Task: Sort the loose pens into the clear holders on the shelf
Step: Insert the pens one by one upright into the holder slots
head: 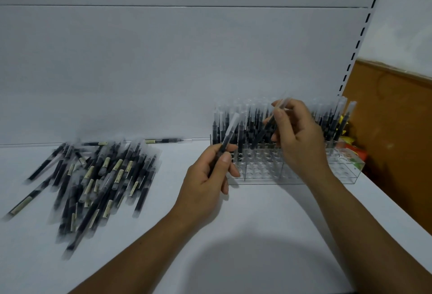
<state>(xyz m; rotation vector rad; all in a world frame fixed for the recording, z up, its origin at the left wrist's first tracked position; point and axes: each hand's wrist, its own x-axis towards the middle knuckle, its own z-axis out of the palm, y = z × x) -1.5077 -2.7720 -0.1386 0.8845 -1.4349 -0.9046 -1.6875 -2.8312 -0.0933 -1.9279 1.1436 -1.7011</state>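
Observation:
A clear holder (259,172) with a grid of round holes stands on the white shelf at the right; its back rows are full of upright black pens (250,120) with frosted caps. My left hand (210,174) grips one black pen (230,131), tilted, just in front of the holder's left end. My right hand (297,139) pinches another pen (268,127) slanted over the holder's middle rows. A loose pile of several black pens (98,174) lies on the shelf at the left.
A single pen (163,140) lies against the back panel behind the pile. The white shelf surface (257,235) spreads in front of the holder. Colourful packets (350,151) and a brown board (395,130) sit past the holder at the right.

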